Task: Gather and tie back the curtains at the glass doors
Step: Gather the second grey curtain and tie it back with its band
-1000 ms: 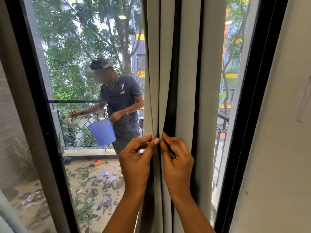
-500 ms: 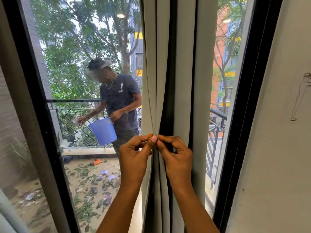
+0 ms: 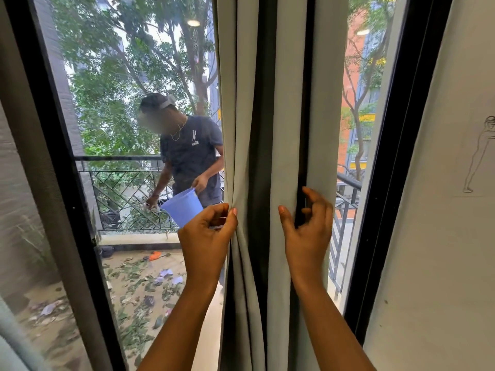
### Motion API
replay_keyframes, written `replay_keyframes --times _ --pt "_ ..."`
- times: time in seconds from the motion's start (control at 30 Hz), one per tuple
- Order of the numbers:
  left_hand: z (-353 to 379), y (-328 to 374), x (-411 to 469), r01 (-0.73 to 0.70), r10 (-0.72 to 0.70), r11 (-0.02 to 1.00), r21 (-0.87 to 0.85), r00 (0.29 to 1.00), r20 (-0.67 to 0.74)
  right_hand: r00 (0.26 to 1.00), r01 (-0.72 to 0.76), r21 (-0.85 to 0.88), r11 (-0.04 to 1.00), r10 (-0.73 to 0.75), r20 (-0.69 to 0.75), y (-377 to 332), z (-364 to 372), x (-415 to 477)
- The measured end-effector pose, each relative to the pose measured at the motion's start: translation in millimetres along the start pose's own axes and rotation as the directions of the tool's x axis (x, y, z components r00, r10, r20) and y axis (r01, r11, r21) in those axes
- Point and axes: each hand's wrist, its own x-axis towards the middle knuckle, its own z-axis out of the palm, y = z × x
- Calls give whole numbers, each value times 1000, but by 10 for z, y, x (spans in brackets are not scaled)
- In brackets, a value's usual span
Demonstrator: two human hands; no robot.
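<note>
Our left hand pinches the outer fold of the curtain hanging bunched against the glass door, our right hand curls its fingers round the next fold, and we judge such light holds could let folds slip and spread.

The pale grey fabric curtain hangs upright, gathered into narrow vertical folds with 2 dark gaps between them. It stands before the black-framed glass doors, leaving glass bare on both sides. Its left folds crease inward at mid-height.
</note>
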Motion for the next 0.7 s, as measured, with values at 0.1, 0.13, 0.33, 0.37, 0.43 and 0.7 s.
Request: replay_keyframes --times 0.1,0.13,0.33,0.37,0.43,0.7 --pt "21 -4 -24 2 -2 1000 -6 1000 3 999 -35 16 999 34 30 -36 42 -7" --pt "28 -13 -35 8 -8 1000 -13 1000 6 999 -15 31 999 14 29 -65 40 -45" --pt "83 -52 -107 47 -43 995 -83 998 55 987 120 171 978 -136 82 -166 51 -267" --pt "91 -55 -121 62 -53 992 -109 996 75 985 117 202 972 -140 100 -176 59 -277" --pt "104 -52 -150 89 -74 982 -167 993 97 982 64 263 963 -108 156 -196 65 -281" --pt "123 6 -199 118 -87 957 -264 988 126 953 -240 385 891 141 270 -228 40 -321"
